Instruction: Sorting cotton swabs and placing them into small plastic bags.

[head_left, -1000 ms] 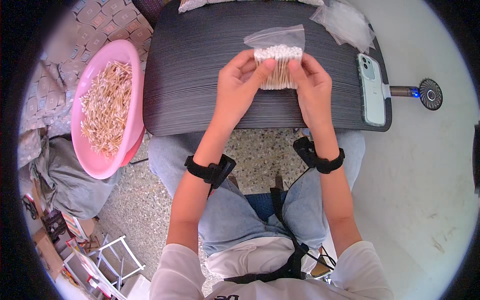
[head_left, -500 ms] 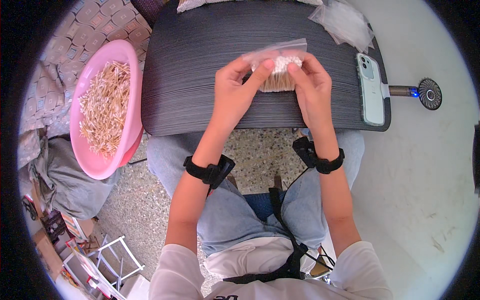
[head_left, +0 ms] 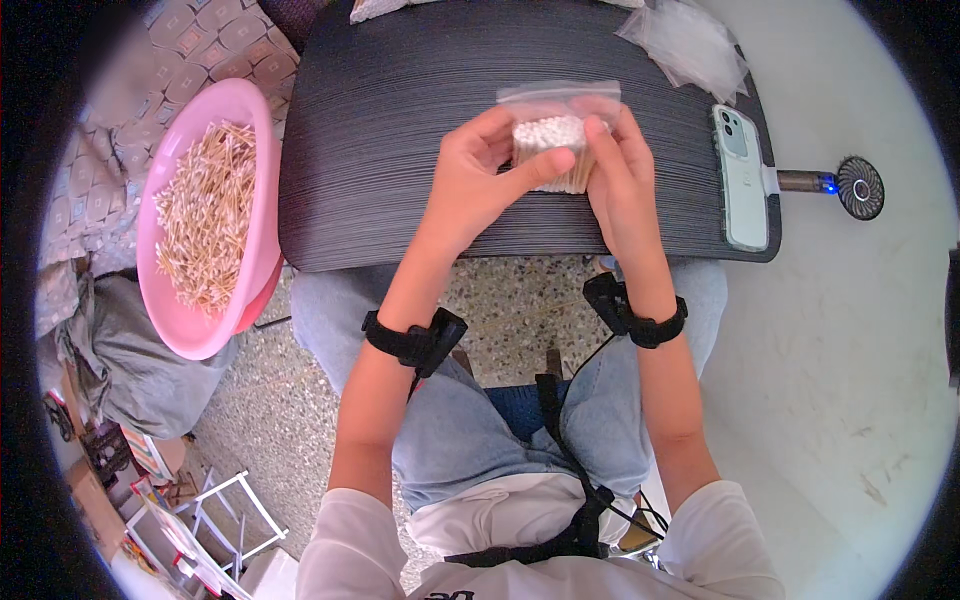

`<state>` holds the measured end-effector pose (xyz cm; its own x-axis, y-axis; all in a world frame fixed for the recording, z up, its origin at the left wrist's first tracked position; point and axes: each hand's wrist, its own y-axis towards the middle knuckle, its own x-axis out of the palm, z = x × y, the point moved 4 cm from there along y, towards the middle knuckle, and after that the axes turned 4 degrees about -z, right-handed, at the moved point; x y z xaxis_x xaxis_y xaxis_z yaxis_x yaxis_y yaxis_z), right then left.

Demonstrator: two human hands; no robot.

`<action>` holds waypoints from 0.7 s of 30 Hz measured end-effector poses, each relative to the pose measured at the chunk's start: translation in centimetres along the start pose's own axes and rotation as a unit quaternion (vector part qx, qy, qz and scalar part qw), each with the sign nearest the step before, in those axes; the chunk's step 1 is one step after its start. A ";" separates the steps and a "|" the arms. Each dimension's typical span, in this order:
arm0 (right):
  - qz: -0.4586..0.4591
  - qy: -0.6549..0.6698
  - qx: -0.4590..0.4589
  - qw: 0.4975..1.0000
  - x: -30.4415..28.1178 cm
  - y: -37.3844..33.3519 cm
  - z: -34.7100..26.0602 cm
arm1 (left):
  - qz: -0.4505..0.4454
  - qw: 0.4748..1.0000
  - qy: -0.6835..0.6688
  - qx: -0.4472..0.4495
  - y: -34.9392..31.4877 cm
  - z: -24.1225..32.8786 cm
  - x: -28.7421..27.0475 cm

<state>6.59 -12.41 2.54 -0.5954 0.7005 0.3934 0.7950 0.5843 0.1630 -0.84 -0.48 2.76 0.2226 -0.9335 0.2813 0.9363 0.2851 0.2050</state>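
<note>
Between my hands, over the dark table, is a clear zip bag (head_left: 548,134) packed with cotton swabs. Their white tips face up and the wooden sticks run down toward me. My left hand (head_left: 488,168) grips the bag's left side, thumb lying across its front. On the right side, my right hand (head_left: 620,160) holds the bag with the thumb near its upper edge. The flat zip strip stands above the swabs; whether it is sealed I cannot tell. Fingers behind the bag are partly hidden.
A pink basin (head_left: 270,190) full of loose cotton swabs (head_left: 208,220) stands left of the black table (head_left: 380,130). Empty clear bags (head_left: 690,45) lie at the far right corner. A phone (head_left: 742,180) rests at the right edge, beside a small fan (head_left: 858,188). Filled bags (head_left: 378,8) show at the far edge.
My left thumb has slid down across the front of the bag, and my right thumb has moved up. The bag's top now sits flatter and slightly further right.
</note>
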 end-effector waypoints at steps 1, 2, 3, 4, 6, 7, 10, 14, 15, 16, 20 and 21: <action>-0.013 -0.010 0.006 1.000 0.3 0.0 -0.2 | -0.003 0.999 0.013 0.041 0.0 0.3 -0.1; -0.026 -0.020 0.012 0.999 0.5 0.0 -0.4 | -0.003 0.999 0.013 0.041 0.0 0.3 -0.3; -0.026 -0.020 0.012 0.999 0.2 0.1 -0.2 | 0.006 1.000 -0.003 0.020 0.0 0.1 -0.6; -0.043 -0.092 -0.024 0.995 0.0 0.2 -0.3 | 0.014 1.000 -0.020 0.000 0.0 -0.1 -0.9; -0.059 -0.163 -0.059 0.983 -0.5 0.2 -0.3 | 0.008 1.000 -0.012 -0.007 0.0 -0.5 -1.2; -0.054 -0.155 -0.061 0.985 -0.4 0.2 -0.5 | 0.003 1.000 -0.004 -0.013 0.0 -0.6 -1.3; -0.062 -0.138 -0.080 0.985 -0.6 0.3 -0.7 | -0.015 1.000 0.009 -0.026 0.0 -0.4 -1.6; -0.072 -0.129 -0.101 0.984 -0.7 0.4 -1.1 | -0.009 0.998 0.039 -0.045 -0.1 0.0 -1.1; -0.072 -0.128 -0.102 0.984 -0.6 0.4 -1.2 | -0.001 0.999 0.030 -0.022 -0.1 0.2 -0.9; -0.061 -0.119 -0.088 0.987 -0.6 0.3 -1.1 | 0.007 1.000 0.019 0.001 -0.1 0.3 -0.8; -0.051 -0.063 -0.048 0.996 -0.5 0.2 -0.7 | 0.026 0.999 -0.027 -0.003 0.0 0.6 -0.7; -0.051 -0.063 -0.048 0.996 -0.4 0.1 -0.8 | 0.016 0.999 -0.028 -0.006 0.0 0.4 -0.7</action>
<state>7.00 -13.03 3.14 -0.6781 0.6897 0.2540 0.7339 0.6169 0.2844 -1.12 0.22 2.93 0.2372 -0.9105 0.3386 0.9326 0.3110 0.1832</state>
